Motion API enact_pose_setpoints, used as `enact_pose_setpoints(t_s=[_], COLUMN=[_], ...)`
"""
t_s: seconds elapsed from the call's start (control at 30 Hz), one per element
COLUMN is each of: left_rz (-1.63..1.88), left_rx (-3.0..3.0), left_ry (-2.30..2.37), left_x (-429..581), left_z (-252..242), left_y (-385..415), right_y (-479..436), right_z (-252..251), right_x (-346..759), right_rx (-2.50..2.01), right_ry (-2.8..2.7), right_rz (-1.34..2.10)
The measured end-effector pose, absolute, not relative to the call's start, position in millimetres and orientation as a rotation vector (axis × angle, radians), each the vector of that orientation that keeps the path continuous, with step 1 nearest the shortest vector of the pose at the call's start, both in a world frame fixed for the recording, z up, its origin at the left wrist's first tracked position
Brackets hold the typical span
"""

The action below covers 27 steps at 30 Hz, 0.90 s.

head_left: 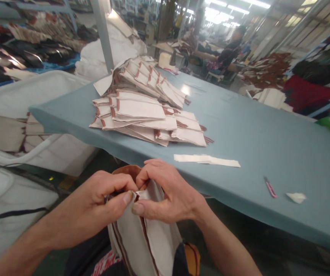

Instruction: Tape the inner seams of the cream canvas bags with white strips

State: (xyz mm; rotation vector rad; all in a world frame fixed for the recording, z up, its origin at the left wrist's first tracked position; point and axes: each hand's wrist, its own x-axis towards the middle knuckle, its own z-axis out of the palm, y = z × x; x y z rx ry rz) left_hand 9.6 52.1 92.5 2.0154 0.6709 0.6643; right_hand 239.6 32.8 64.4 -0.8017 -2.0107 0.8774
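Note:
Between my two hands is a cream fabric piece with brown seam trim (159, 237), possibly a bag body, standing over my lap. My left hand (110, 201) pinches its top edge at the seam, thumb on the near side. My right hand (165, 191) pinches the same edge just to the right, its thumb close to the left thumb. A brown inner part (129, 169) shows behind the fingers. The fingertips inside the opening are hidden.
A blue-covered table (248, 134) lies ahead, with stacked cream pieces (142, 105), white strips (206, 159), a pink-handled small tool (270, 188) and a white scrap (296, 197). White bins (53, 82) stand left. A seated person (231, 51) is in the background.

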Motion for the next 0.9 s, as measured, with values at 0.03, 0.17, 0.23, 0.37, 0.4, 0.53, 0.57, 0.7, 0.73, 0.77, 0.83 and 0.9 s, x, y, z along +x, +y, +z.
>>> enact_pose_setpoints(t_s=[0.03,0.17,0.23,0.37,0.4,0.53,0.57,0.7,0.73,0.77,0.83,0.9], left_rz=[0.656,0.604,0.615,0.627,0.630,0.598,0.586,0.560,0.552,0.547,0.528,0.506], left_rx=[1.999,1.968,1.985,2.059,2.066,2.046,2.030,1.899,1.876,1.862,1.859,1.854], left_ry=[0.671,0.666,0.658,0.684,0.688,0.665,0.663,0.642,0.638,0.636,0.634,0.617], left_x=[9,7,7,6,6,-1,-3,-10,-11,-10,-9,-9], left_z=[91,86,87,89,89,83,81,74,74,74,76,77], left_y=[51,51,51,49,48,45,45,42,42,41,40,40], right_y=[33,31,29,26,25,21,21,22,23,25,29,33], right_z=[63,61,62,69,71,77,77,78,79,79,81,83], right_x=[240,242,241,236,235,229,228,227,229,231,235,240], right_rx=[-0.793,-0.787,-0.794,-0.875,-0.899,-0.989,-1.011,-0.998,-0.968,-0.939,-0.873,-0.794], right_ry=[-2.006,-2.003,-1.986,-1.964,-1.967,-1.987,-1.995,-2.065,-2.088,-2.106,-2.125,-2.128], right_rz=[0.898,1.000,1.036,1.043,1.044,1.039,1.026,1.018,1.051,1.095,1.183,1.246])
